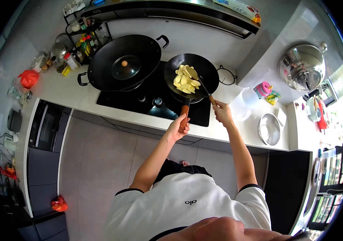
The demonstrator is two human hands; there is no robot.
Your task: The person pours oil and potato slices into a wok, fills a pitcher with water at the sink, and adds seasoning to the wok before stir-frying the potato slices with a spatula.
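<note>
My left hand [178, 127] is wrapped round the brown handle of a black wok [209, 68], which sits on the right side of the cooktop [155, 107]. Pale yellow slices [184, 82], perhaps potato, lie heaped in the wok. In my right hand [222, 112] is the wooden grip of a spatula [206, 89]. Its broad head rests against the upper right of the slices, and its dark shaft crosses the wok's rim.
A larger black wok [103, 66] with a glass lid [126, 73] inside stands on the left burner. Right of the cooktop are a translucent container [243, 105] and a metal bowl [269, 129]. Seasoning bottles [85, 46] fill a rack at the back left. A range hood [171, 15] hangs above.
</note>
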